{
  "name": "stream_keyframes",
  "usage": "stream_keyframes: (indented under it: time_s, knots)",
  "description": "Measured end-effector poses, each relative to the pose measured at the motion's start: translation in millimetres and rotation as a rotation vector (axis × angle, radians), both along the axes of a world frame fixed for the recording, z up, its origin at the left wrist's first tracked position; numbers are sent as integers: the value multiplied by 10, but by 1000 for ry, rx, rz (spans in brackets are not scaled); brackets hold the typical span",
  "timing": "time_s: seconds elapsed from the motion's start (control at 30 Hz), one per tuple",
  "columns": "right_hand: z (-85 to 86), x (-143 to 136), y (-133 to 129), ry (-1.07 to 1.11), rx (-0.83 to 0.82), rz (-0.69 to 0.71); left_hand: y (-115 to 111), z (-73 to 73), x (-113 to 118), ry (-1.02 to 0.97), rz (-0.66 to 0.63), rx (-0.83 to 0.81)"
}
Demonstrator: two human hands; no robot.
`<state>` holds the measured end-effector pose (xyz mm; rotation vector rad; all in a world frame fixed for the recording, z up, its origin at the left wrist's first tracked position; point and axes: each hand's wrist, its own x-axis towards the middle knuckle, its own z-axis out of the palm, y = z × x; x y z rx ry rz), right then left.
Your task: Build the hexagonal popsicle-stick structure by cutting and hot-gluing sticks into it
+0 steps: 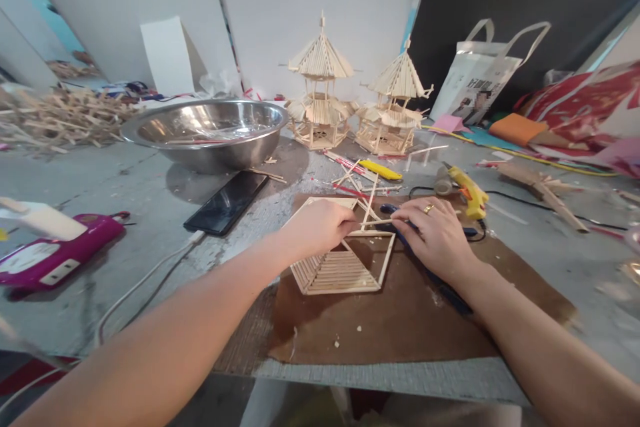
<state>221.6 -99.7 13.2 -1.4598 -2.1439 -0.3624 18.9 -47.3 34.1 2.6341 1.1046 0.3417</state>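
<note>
A thin wooden stick (pixel 377 223) is pinched at its two ends between my left hand (pixel 323 225) and my right hand (pixel 434 232). Beneath it lies a many-sided stick frame (pixel 345 275), its front and left parts filled with rows of sticks, on a brown mat (pixel 400 320). My left hand hides part of the frame's upper left. Loose crossed sticks (pixel 371 200) lie just behind the frame. Under my right hand is a dark blue tool (pixel 443 287), partly covered by the hand.
Two stick pagodas (pixel 321 103) stand at the back beside a steel bowl (pixel 210 159). A phone (pixel 227 203) with a cable and a purple power strip (pixel 75 250) are on the left. To the right are a yellow glue gun (pixel 469 190), a yellow cutter (pixel 381 169) and a white bag (pixel 473 83).
</note>
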Motion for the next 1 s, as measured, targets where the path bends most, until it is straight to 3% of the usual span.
stream_keyframes:
  time_s: [0.13,0.2,0.33,0.4,0.63,0.83,1.0]
  knots:
    - [94,110,21,108,107,-136,57,3,-33,-85,88,9]
    - [137,183,40,64,-51,-187,94,11,-51,-157,137,-7]
    - [168,274,43,-160,-561,-230,138,39,-71,-268,214,-46]
    - [171,267,10,-234,-696,-231,149,50,-77,-294,237,-70]
    - [193,162,-112,-298,-702,-174,190,-1,-107,-427,253,-161]
    - [202,263,6,39,-709,-220,197,-58,-82,-698,215,-446]
    - [202,304,59,562,-564,-223,197,-51,-62,-941,199,-729]
